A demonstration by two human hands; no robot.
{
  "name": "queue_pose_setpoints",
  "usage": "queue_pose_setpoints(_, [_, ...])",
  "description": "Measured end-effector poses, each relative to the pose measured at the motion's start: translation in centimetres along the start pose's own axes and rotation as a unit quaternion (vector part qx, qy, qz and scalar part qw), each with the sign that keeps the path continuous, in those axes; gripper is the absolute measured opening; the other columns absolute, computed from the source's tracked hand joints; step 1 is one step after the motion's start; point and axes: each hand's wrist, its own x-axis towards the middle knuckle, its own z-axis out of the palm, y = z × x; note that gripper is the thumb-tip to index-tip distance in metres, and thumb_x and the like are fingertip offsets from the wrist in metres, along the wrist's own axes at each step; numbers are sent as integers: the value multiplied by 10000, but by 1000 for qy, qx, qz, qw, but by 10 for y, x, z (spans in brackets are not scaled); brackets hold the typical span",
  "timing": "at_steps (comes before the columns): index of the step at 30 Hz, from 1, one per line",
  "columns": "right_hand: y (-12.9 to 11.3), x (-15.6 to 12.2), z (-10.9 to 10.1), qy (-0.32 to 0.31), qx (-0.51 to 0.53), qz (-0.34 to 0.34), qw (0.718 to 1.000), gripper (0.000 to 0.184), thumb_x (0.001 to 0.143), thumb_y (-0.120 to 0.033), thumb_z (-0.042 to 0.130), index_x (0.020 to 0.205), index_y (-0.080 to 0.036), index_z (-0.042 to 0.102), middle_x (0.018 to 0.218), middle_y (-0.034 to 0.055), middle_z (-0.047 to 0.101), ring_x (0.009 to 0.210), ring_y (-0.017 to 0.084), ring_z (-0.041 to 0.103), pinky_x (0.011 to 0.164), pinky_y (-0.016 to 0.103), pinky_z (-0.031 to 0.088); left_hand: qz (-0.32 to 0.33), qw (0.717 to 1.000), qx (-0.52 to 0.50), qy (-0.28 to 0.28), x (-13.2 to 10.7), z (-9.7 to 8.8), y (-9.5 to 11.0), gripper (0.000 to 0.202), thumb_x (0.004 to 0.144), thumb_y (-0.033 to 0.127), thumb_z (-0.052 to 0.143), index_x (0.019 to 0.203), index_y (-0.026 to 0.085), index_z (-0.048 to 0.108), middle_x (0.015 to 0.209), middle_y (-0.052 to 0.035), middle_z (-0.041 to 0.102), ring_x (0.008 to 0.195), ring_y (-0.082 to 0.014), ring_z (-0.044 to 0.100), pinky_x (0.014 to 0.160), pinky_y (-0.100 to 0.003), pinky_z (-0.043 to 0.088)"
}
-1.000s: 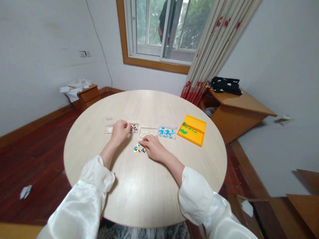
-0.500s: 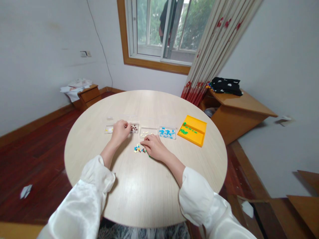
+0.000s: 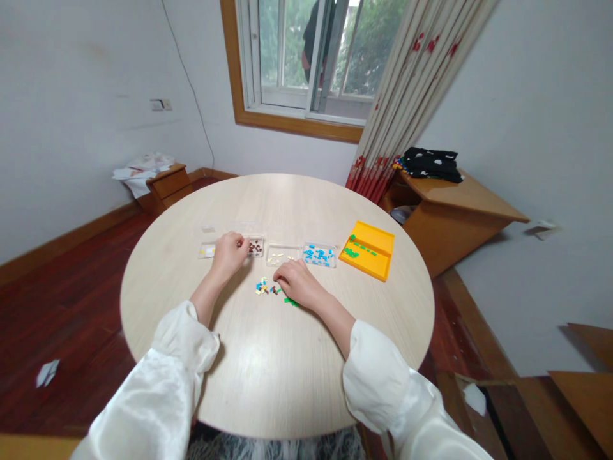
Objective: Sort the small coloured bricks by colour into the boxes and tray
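Note:
My left hand [image 3: 228, 254], its fingers pinched together, hovers at the left side of a clear box of small brown pieces [image 3: 256, 246]. Whatever sits between those fingertips is too small to make out. Curled just right of a loose mixed pile of tiny pieces [image 3: 262, 287] is my right hand [image 3: 297, 281], with its fingertips close together and hidden in part. Several green pieces [image 3: 290, 301] lie under its near side. Beyond it, a clear box [image 3: 283, 248] holds a few cream pieces. To its right stands a clear box of blue pieces [image 3: 319, 255].
An open yellow case [image 3: 378, 262] with green pieces lies at the right of the round table [image 3: 268, 358]. A clear box with yellow and white pieces [image 3: 207, 250] is partly behind my left hand. Clear lids [image 3: 246, 226] lie behind the boxes. Someone stands outside the window.
My right hand has drawn slightly back and right from the mixed pile, uncovering more green pieces. The left hand stays by the brown pieces. The whole view has shifted a little.

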Motion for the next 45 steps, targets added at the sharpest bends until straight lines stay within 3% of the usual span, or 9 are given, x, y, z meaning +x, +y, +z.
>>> queue_pose_setpoints(3, [1,-1,-1,16,9,-10,1000,140,818,-84,522,847,-161,637,869,57,661,873,174,542,805,317,314,-3,1000,-4,-1,0,-1,1,325,791,351,391,576,177,564,688,-94,616,688,-203,546,665,-306,391])
queue_pose_setpoints(6, [7,-1,-8,78,24,4,997,159,809,-73,503,853,-170,622,877,52,657,874,173,546,823,318,328,-7,1000,-6,-5,0,-2,1,313,787,347,399,576,181,561,682,-89,616,680,-201,544,663,-306,391])
queue_pose_setpoints(12, [45,-4,-25,247,37,151,957,197,770,-83,435,774,-173,610,814,53,644,794,175,564,755,289,391,-4,1000,-8,-3,1,0,-1,314,789,350,405,568,185,555,669,-76,614,666,-188,540,655,-295,392])
queue_pose_setpoints(17, [65,-9,-29,247,-1,224,943,186,744,-108,462,744,-174,636,764,44,662,734,173,574,719,282,391,0,1000,-12,0,0,0,-1,310,788,343,411,549,191,539,661,-73,607,660,-188,535,651,-295,389])
queue_pose_setpoints(24, [64,-10,-32,234,-54,264,934,191,753,-126,480,765,-181,663,772,58,674,752,193,573,753,312,378,-7,1000,-23,0,-1,-4,2,304,781,342,418,551,187,541,659,-75,593,670,-197,535,659,-303,377])
queue_pose_setpoints(30, [59,-9,-33,231,-43,237,943,194,768,-117,471,781,-177,655,803,63,671,794,204,565,780,334,371,-4,1000,-21,-3,0,-4,1,309,789,339,413,557,183,545,658,-78,594,661,-192,531,656,-300,373])
queue_pose_setpoints(35, [43,-5,-26,215,3,150,965,174,776,-100,489,785,-178,645,833,56,671,849,199,566,800,334,384,-4,1000,-23,-4,-1,-4,1,303,789,327,416,566,171,550,669,-79,601,666,-186,529,646,-290,371])
queue_pose_setpoints(39, [28,-1,-16,167,50,53,983,137,773,-91,536,801,-170,645,821,52,667,821,175,565,795,312,401,5,999,-49,-18,-2,-4,3,297,787,318,422,570,162,553,650,-63,593,650,-167,515,625,-268,366])
queue_pose_setpoints(45, [16,0,-7,97,74,-2,993,100,779,-99,585,812,-157,658,820,47,655,818,154,554,809,299,401,59,985,-142,-81,-7,-9,11,274,767,341,466,606,147,573,623,-28,573,598,-134,478,610,-256,359])
